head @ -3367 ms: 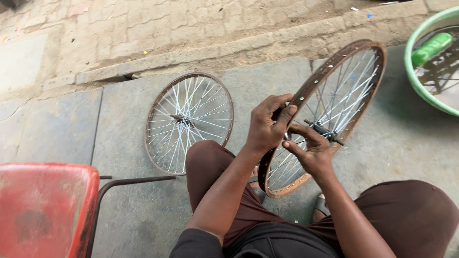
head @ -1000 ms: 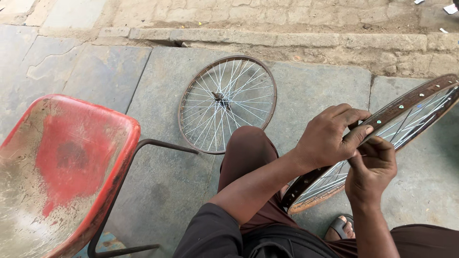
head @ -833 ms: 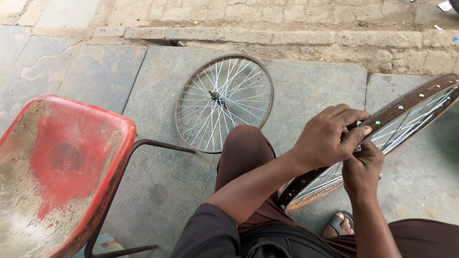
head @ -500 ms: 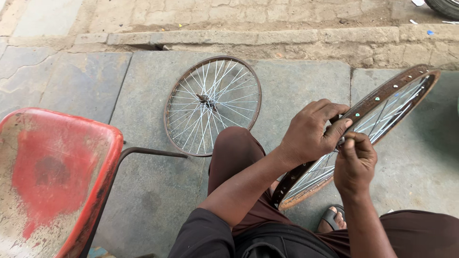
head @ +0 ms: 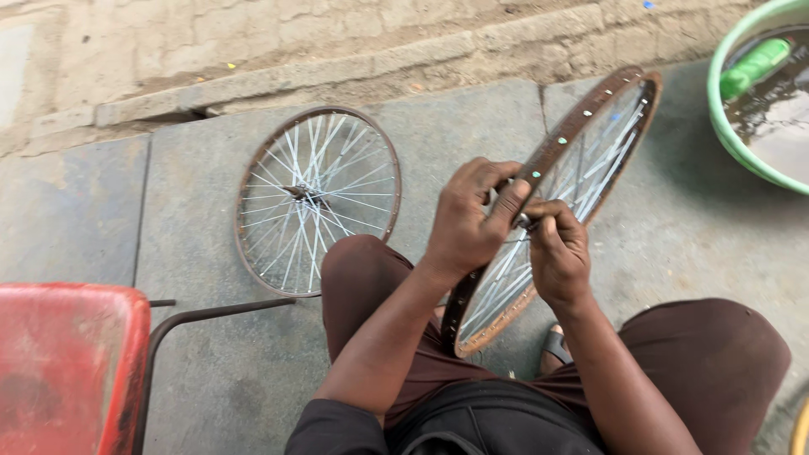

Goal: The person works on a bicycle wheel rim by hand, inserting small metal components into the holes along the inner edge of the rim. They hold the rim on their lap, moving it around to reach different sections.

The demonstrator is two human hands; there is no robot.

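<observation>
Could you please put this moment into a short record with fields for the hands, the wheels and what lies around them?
left hand: left hand grips the rusty rim of the held wheel, fingers curled over its edge
right hand: right hand pinches at the same rim, touching the left hand; any tool in it is hidden
held wheel: upright, tilted, propped between the knees
second wheel: spoked wheel lies flat on the stone slab, apart from both hands
left of person: red seat with dark metal frame
upper right: green basin holding water
</observation>
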